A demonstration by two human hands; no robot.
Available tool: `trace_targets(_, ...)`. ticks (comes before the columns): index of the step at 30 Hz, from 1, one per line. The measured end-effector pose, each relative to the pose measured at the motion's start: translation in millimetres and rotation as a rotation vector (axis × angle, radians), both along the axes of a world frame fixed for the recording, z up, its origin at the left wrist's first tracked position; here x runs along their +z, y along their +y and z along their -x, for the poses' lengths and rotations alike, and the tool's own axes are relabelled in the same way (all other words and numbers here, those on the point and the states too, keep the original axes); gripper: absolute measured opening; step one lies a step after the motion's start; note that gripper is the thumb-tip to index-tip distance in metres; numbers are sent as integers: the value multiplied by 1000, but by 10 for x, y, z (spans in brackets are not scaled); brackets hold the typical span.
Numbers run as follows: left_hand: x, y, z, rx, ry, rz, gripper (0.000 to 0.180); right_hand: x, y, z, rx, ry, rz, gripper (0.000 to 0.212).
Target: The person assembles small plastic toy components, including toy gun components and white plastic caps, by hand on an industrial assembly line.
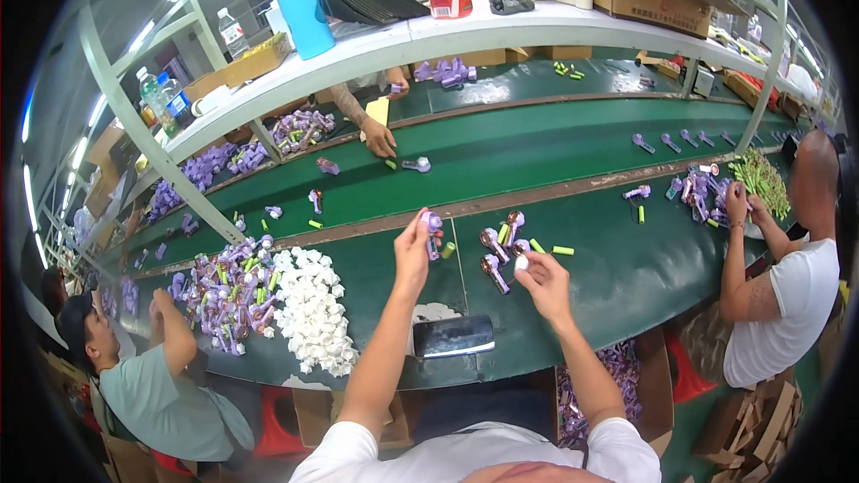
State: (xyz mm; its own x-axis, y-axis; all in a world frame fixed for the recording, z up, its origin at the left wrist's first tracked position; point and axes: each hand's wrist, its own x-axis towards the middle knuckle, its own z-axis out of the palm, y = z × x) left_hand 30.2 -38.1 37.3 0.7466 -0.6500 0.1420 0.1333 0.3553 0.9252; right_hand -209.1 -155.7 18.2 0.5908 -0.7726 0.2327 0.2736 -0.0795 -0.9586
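My left hand (411,258) is closed round a purple handheld device (434,222) that looks like a small fan housing. A green cylinder, probably a battery cell (448,250), hangs beside it. In my right hand (547,284), thumb and fingers pinch a small white plastic part (521,262). Just left of that hand, several more purple devices (492,268) with copper-coloured round faces lie on the green bench, and green cells (562,251) lie near them. A pile of white plastic parts (315,315) sits left of my left forearm, against a heap of purple devices (234,291).
A dark phone (454,337) lies between my forearms. Beyond the bench runs a green conveyor belt (528,143) carrying spaced devices. A white shelf (501,29) crosses above it. Co-workers sit left and right; another person's hand (378,138) reaches over the belt. An open carton (658,385) stands below.
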Motion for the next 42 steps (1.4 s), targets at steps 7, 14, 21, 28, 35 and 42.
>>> trace_targets(7,462,471,824,-166,73,152,39,803,465,-479,32,-162,509,34)
trace_targets(14,428,742,913,34,225,217,26,684,650,-592,132,-93,686,41)
trace_targets(21,456,913,955,85,-13,36,27,713,897,-603,115,-62,601,35)
trace_targets(28,291,971,1008,240,-272,-14,34,548,1026,-665,99,-88,675,35)
trace_targets(35,212,1021,900,145,-267,60,32,538,892,-697,501,-107,83,42)
trace_targets(42,162,1124,905,132,-209,17,27,261,971,-842,607,-172,30,39)
